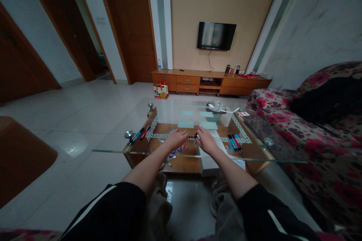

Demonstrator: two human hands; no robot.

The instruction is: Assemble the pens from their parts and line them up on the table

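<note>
My left hand (177, 138) and my right hand (205, 140) are close together above the glass table top (113, 151). A slim dark pen (192, 136) spans the gap between them, its ends covered by my fingers. Both hands are closed on it, one at each end. To the left on the glass lie blue pens (137, 136) and a red pen (144, 133). On the right, several blue, black and red pens (234, 143) lie side by side.
Beneath the glass are a white box (207, 158) and colourful packets (178, 151). A basket (216, 108) and a red-and-white card (243, 113) are toward the far right. A flowered sofa (285, 120) flanks the table; a paper bag (161, 91) stands by the TV cabinet (188, 80).
</note>
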